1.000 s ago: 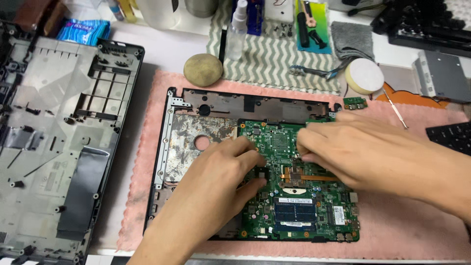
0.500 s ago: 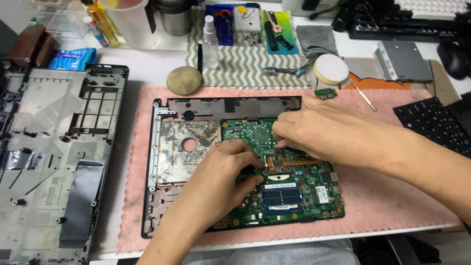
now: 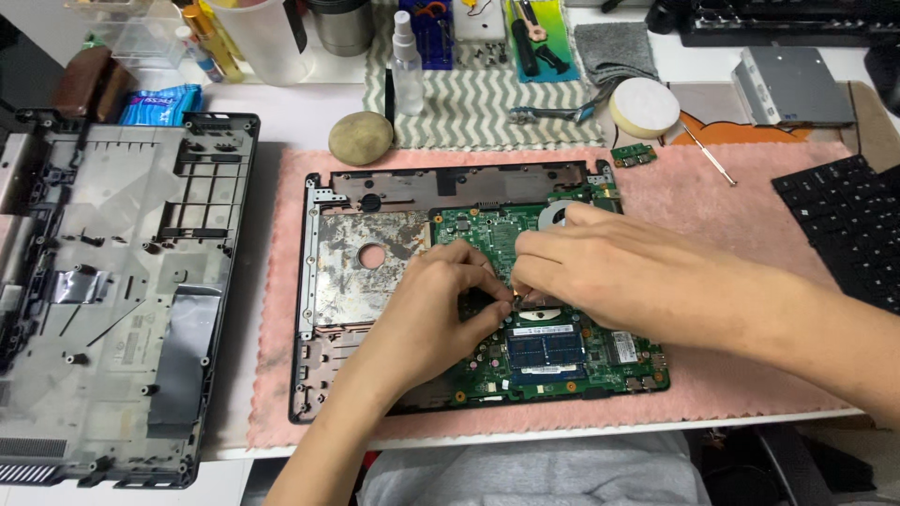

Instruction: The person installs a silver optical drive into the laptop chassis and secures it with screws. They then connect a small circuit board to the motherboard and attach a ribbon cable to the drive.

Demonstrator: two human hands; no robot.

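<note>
Centrally, both hands (image 3: 525, 281) fingertip-close over green motherboard (image 3: 553, 347), pink mat (image 3: 741, 375) around.

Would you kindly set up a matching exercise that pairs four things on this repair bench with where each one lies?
Things:
1. green motherboard
2. round tan stone
3. black keyboard
4. grey laptop cover

Places:
A. at the right edge of the pink mat
B. far left, off the mat
C. under both hands, inside the laptop base
D. just above the mat's upper left corner

Pairs: 1-C, 2-D, 3-A, 4-B
</note>
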